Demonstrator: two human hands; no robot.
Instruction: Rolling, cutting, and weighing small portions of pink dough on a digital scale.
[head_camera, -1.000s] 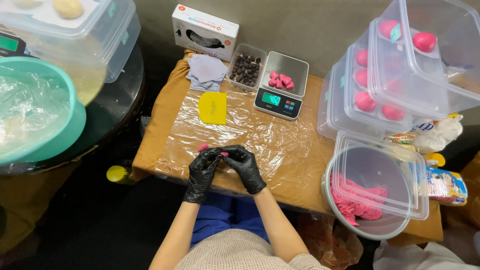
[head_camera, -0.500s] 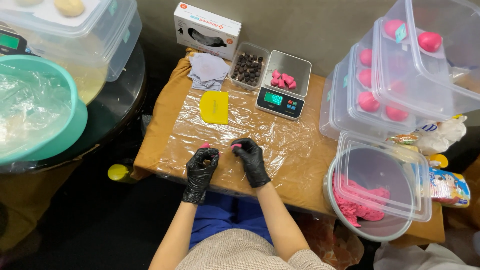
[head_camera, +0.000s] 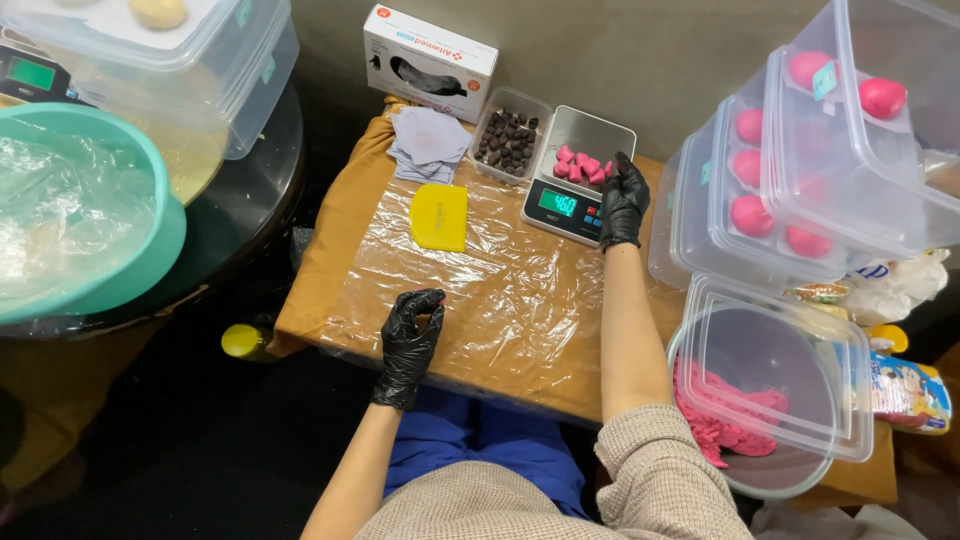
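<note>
Seen from above, a person in glossy black disposable gloves sits at a small wooden surface (head_camera: 320, 300) covered with crinkled clear plastic film (head_camera: 510, 290).

The right hand (head_camera: 622, 200) reaches to the far edge, its fingers closing on the soft pink dough pieces (head_camera: 580, 165) heaped on the steel tray of a small digital kitchen scale (head_camera: 578, 175). Whether it pinches a piece cannot be told.

The left hand (head_camera: 410, 335) rests near the front edge, its grip curled shut on a small pink dough bit (head_camera: 436, 296) that barely shows.

Work looks well under way. Clear lidded plastic boxes (head_camera: 790, 180) stacked at the right edge already hold smooth, round pink balls. A round clear bowl (head_camera: 760, 400) at the front right corner, partly covered by a clear lid, holds plenty of rough pink dough yet to be portioned.

Beside the scale stands a clear tub of dark brown lumps (head_camera: 508, 140). Near it lie a flat yellow plastic scraper (head_camera: 439, 215), grey paper squares (head_camera: 428, 140) and a white cardboard glove box (head_camera: 430, 60). At the left, a teal plastic basin lined with film (head_camera: 80, 210) sits on a dark round table.
</note>
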